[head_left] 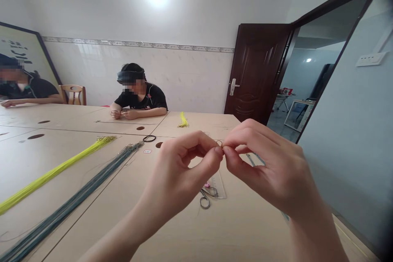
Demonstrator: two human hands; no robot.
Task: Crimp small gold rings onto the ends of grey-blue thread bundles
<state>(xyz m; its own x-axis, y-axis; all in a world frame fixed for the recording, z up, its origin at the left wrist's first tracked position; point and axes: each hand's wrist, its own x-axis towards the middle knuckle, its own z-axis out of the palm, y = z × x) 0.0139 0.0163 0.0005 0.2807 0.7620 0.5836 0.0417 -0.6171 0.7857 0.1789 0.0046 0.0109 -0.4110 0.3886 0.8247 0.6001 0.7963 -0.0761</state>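
Pale desk [245, 231] below, golden loop [219, 143] at our fingers [217, 151]

Our left hand [186, 166] and right hand [270, 170] both pinch the loop above the desk; it sits between them, neither hand clearly nearer. Too small, its long axis we cannot tell. Scissors [204, 202] lie below, by a clear ruler [220, 190].

dark brown door [260, 69], wooden chair [80, 90], framed picture [26, 45]

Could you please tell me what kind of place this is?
Probably an indoor workroom: two people sit at joined tables, where a bundle of yellow strands, a blue-grey bundle and scissors lie.
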